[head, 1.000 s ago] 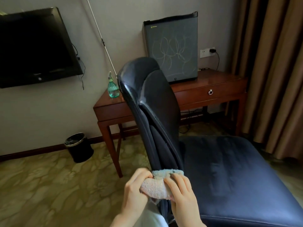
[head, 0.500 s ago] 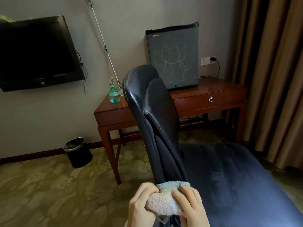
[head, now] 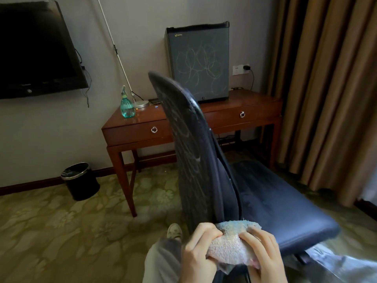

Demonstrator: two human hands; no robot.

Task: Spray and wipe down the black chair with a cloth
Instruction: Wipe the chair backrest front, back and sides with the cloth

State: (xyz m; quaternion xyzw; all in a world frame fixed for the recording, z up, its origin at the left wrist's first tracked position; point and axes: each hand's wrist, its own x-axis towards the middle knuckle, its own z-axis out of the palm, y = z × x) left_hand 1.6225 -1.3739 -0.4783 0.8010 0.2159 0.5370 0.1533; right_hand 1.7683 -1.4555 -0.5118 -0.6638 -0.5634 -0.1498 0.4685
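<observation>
- Head view: both hands grip the cloth (head: 230,244), wrapped around the backrest's lower edge on the black chair (head: 195,150). The left hand (head: 199,248) is on the rear face and the right hand (head: 263,250) on the seat side, fingers curled into the towel.
- Best done, I judge, by squeezing evenly while sliding along the edge, refolding to a clean face.
- Spray bottle (head: 126,106) stands on the surface (head: 142,121), well apart.

- I see open carpet (head: 51,231) left of the black chair (head: 195,144), with the bin (head: 81,182) standing far back on it
- The desk (head: 132,129) stands near behind the chair's upright back, narrowing any way between them
- Right side: space above the seat (head: 285,205), closed off beyond by the curtain (head: 326,99)
</observation>
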